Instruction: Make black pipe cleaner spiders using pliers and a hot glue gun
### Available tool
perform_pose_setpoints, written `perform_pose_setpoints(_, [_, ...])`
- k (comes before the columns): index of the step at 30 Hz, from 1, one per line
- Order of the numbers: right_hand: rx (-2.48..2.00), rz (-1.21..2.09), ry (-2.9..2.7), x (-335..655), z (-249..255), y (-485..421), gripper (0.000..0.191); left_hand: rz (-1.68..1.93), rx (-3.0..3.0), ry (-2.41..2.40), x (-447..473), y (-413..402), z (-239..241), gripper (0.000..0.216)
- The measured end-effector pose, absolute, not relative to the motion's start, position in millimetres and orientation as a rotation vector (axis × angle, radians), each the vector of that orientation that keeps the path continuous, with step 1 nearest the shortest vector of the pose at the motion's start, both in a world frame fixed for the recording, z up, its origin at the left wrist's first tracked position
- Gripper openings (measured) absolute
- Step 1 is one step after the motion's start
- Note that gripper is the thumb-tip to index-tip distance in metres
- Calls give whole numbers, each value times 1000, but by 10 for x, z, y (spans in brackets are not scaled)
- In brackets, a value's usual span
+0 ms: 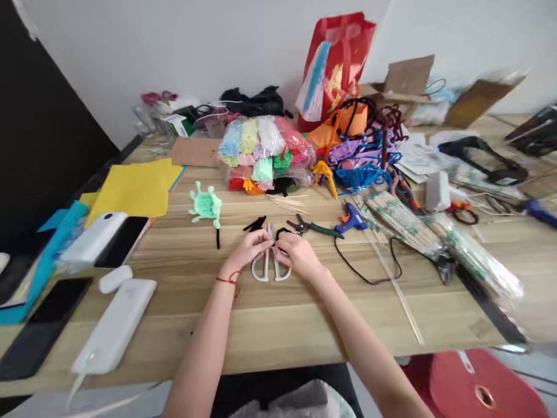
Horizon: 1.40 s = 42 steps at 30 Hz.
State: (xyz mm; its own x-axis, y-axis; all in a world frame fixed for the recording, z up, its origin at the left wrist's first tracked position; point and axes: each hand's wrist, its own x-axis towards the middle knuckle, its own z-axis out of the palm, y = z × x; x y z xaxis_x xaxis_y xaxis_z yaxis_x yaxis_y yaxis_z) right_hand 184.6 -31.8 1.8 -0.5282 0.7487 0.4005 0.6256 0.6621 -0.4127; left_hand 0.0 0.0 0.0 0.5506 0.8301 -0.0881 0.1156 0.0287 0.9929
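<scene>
My left hand (251, 248) and my right hand (300, 253) nearly meet at the middle of the table, fingertips pinched together. Between them a thin black fuzzy pipe cleaner (282, 232) curves up from the fingers; its ends are hidden. Under the hands lie scissors with white handles (261, 273), blades pointing away. Short black pipe cleaner pieces (256, 224) rest just beyond my left hand. Green-handled pliers (319, 229) lie beyond my right hand. Farther left sits a mint green fuzzy turtle-like shape (205, 205), with a black strip (218, 239) by it.
A blue glue gun (351, 217) with a black cord lies to the right, near bagged wooden sticks (400, 223). Bagged coloured pipe cleaners (263, 151) and a red bag (335, 69) stand behind. Yellow sheets (130, 194), phones and a white power bank (114, 328) are left.
</scene>
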Motion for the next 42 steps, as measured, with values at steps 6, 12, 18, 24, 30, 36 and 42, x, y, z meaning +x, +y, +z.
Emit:
perform_pose_setpoints(6, [-1151,514,-2191,1837,3,-316,16,748,1500,876,23,-3,-31,31])
perform_pose_setpoints(12, [-1144,857,-1916,1799,-18,-299,21,825,1470,872,70,-10,-32,27])
perform_pose_setpoints(18, [-970,1570,-1302,1716,-81,-272,30,964,1442,890,77,10,-49,24])
perform_pose_setpoints(24, [-903,1682,-1230,1697,-105,-282,33,1020,1523,921,71,50,-101,21])
perform_pose_setpoints(30, [-1113,1038,-1689,1705,-104,-295,26,1026,1425,990,131,24,-122,25])
perform_pose_setpoints(36, [-1282,436,-2019,1712,-67,-344,26,979,1422,1024,168,26,-150,30])
perform_pose_setpoints(42, [-1211,941,-1651,1671,-61,-324,22,929,1351,882,152,28,-115,30])
